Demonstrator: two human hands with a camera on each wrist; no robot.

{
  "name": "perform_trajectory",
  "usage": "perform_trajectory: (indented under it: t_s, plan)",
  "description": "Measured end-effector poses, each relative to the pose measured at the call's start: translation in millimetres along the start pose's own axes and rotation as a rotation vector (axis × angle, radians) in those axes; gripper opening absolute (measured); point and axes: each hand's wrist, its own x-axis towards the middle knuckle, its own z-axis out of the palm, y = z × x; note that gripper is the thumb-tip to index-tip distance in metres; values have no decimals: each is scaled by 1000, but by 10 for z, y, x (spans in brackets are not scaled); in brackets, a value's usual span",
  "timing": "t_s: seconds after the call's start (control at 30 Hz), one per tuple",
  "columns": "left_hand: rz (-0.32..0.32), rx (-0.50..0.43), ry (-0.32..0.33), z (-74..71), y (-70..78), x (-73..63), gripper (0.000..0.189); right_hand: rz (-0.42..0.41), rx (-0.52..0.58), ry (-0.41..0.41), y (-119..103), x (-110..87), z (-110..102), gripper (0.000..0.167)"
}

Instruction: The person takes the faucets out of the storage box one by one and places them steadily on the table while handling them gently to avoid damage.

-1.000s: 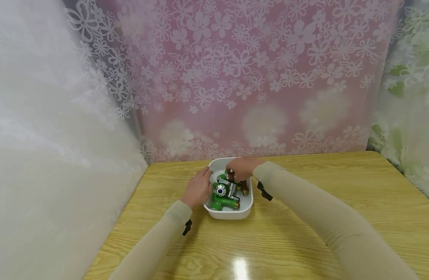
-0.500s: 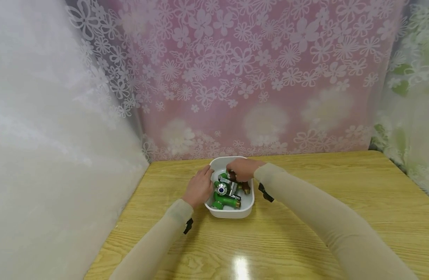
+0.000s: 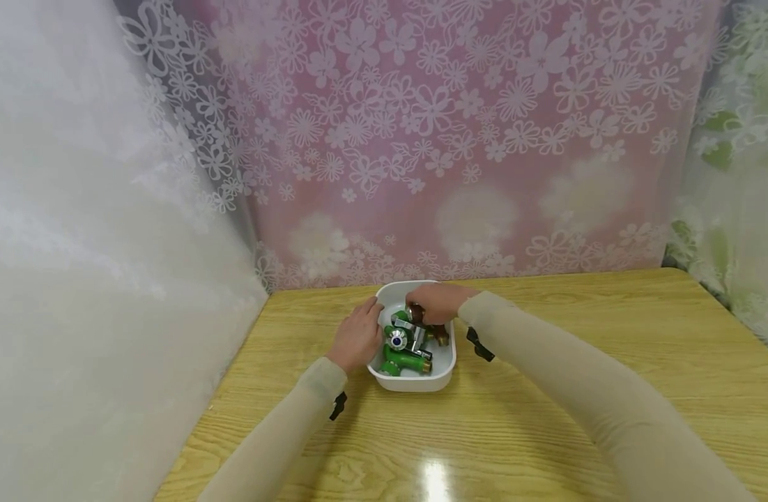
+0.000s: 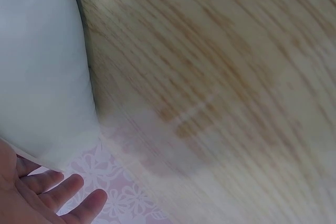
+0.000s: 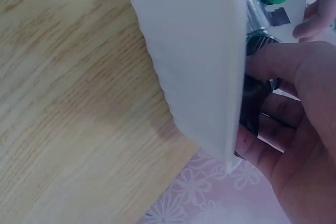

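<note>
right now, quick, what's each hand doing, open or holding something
Left hand: open, touching the white rounded-rectangular plastic tub.
Right hand: closed, holding a dark brown rounded fitting inside the tub.

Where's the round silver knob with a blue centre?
Head view: the knob sits inside the white oblong plastic tub, left of centre, just right of the left hand.

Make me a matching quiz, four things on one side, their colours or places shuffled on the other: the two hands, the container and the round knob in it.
Things:
1. Left hand
2. Right hand
3. Container
4. Round knob

Descriptions:
A. White, standing on the wooden table
B. At the container's left rim
C. Silver with a dark blue centre
D. Reaching inside the container, holding a brown piece

Pairs: 1-B, 2-D, 3-A, 4-C
</note>
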Motion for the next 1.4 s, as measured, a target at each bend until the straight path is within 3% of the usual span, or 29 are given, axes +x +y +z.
perform_trajectory:
  t_s: [0.27, 0.77, 1.03, 1.4]
  plan:
    - [-6, -8, -3, -10, 22, -8, 45, -33, 19, 36, 31, -72, -107, 37]
    - [-12, -8, -20, -29, 32, -14, 46, -55, 76, 36, -63, -421, -431, 37]
    - [3, 5, -22, -39, 36, -20, 45, -47, 30, 70, -14, -647, -440, 42]
    - [-6, 6, -25, -42, 43, -19, 45, -46, 1, 89, 202, -913, -299, 37]
